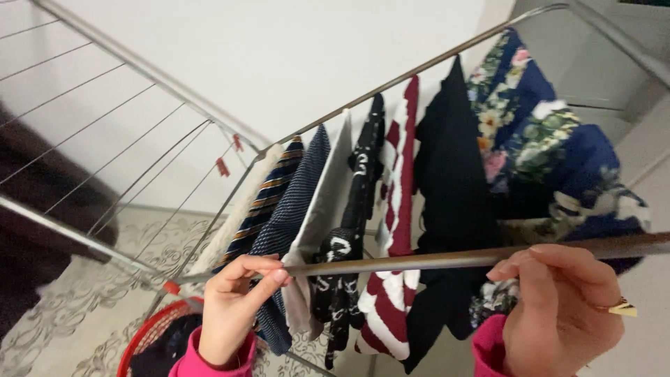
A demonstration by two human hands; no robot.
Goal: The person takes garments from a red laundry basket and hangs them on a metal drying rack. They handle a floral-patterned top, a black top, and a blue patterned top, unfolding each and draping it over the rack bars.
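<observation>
Both hands grip the near rail of a loaded clothes-drying rack.

The left hand [234, 307] pinches the metal rail [419, 260] between thumb and fingers, just beside a dotted navy cloth [289, 209]. The right hand [558, 307], wearing a gold ring [621, 307], curls its fingers over the same rail further along, below a floral garment [530, 132]. Between the hands hang a black printed piece [349, 244], a red-and-white striped one [394, 209] and a plain black one [450, 181]. A red basket [150, 335] sits low down, apparently holding dark laundry.
</observation>
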